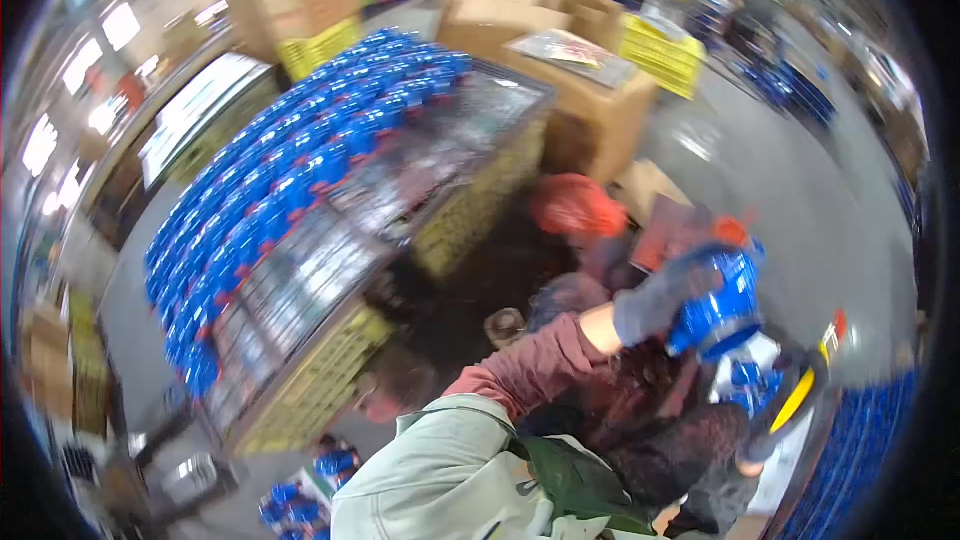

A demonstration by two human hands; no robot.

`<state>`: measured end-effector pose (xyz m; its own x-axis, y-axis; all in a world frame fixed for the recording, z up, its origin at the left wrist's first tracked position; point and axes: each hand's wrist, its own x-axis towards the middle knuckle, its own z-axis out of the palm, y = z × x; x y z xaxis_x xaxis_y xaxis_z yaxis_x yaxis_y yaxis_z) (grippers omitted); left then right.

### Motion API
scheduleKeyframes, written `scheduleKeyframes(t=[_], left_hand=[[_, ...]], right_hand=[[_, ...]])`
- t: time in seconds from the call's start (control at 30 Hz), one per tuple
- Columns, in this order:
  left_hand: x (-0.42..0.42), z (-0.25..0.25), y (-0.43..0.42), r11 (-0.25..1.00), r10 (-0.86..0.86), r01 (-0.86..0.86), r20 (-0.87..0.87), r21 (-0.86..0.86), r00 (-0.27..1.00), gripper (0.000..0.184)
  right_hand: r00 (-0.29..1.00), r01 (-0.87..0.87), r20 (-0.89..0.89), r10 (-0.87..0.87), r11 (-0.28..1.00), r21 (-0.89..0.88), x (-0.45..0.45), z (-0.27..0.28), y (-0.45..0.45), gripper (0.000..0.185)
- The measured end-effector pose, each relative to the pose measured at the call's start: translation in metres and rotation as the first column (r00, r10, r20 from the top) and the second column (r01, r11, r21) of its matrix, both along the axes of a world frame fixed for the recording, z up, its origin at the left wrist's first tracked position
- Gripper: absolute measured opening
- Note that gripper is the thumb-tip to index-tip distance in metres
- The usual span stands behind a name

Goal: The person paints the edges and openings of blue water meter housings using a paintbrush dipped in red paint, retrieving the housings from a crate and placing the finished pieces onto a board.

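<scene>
My left hand (pixel 655 297), in a grey glove below a maroon sleeve, is closed on a glossy blue valve body (pixel 728 305). The part has a round rim at its lower side and is held up at the right of the view. My right hand (pixel 800 375), in a dark glove, is to the right of it and partly blurred. It is closed around a yellow tool (pixel 827 348) with a red tip; the kind of tool is unclear. Other blue parts (pixel 750 385) lie on a pale surface between my hands.
Rows of blue parts with red bits (pixel 300 160) cover a long metal-topped bench (pixel 325 250) at left. Cardboard boxes (pixel 590 105) and a yellow crate (pixel 662 55) stand at the back. A red bundle (pixel 575 205) is beyond my arm. More blue pieces (pixel 860 460) fill the lower right.
</scene>
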<state>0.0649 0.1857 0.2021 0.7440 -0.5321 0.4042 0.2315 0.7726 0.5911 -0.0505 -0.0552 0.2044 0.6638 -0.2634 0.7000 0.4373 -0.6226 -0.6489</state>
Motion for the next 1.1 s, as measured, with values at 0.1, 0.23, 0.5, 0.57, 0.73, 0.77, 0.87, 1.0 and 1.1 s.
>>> scheduleKeyframes(t=[0.1, 0.23, 0.5, 0.57, 0.73, 0.77, 0.87, 1.0, 1.1], left_hand=[[0.04, 0.017, -0.027, 0.989, -0.059, 0.046, -0.094, -0.139, 0.994, 0.076], [0.089, -0.01, -0.046, 0.946, -0.245, 0.235, -0.02, -0.226, 0.969, 0.065], [0.131, -0.112, -0.046, 0.815, 0.568, -0.564, 0.008, 0.134, 0.823, 0.043], [0.123, -0.076, -0.025, 0.818, -0.204, -0.061, -0.387, -0.572, 0.899, 0.047], [0.129, -0.07, -0.013, 0.805, -0.103, -0.161, -0.401, -0.571, 0.91, 0.059], [0.129, -0.069, -0.015, 0.804, -0.118, -0.154, -0.409, -0.574, 0.905, 0.059], [0.13, -0.068, -0.016, 0.78, -0.076, -0.226, -0.447, -0.584, 0.892, 0.063], [0.133, -0.07, -0.015, 0.781, -0.091, -0.215, -0.447, -0.587, 0.89, 0.063], [0.133, -0.071, -0.014, 0.798, -0.114, -0.184, -0.443, -0.574, 0.889, 0.063]], right_hand=[[0.997, 0.005, -0.072, 0.018, 0.954, 0.299, 0.008, 0.013, -0.004, 0.064], [0.981, 0.18, -0.158, -0.116, 0.857, 0.483, 0.033, 0.001, -0.025, 0.052], [0.965, 0.185, -0.261, 0.01, 0.679, 0.71, 0.101, -0.081, -0.059, 0.029], [0.929, 0.276, -0.369, -0.03, 0.72, 0.636, 0.127, -0.085, -0.058, 0.024], [0.954, 0.182, -0.299, 0.027, 0.741, 0.646, 0.218, -0.138, -0.093, 0.026], [0.944, 0.213, -0.33, -0.015, 0.791, 0.574, 0.228, -0.141, -0.095, 0.023], [0.92, 0.227, -0.389, -0.04, 0.866, 0.445, 0.255, -0.16, -0.11, 0.025], [0.879, 0.299, -0.442, -0.177, 0.928, 0.224, 0.278, -0.174, -0.12, 0.034], [0.85, 0.31, -0.49, -0.192, 0.935, 0.172, 0.287, -0.183, -0.129, 0.036]])
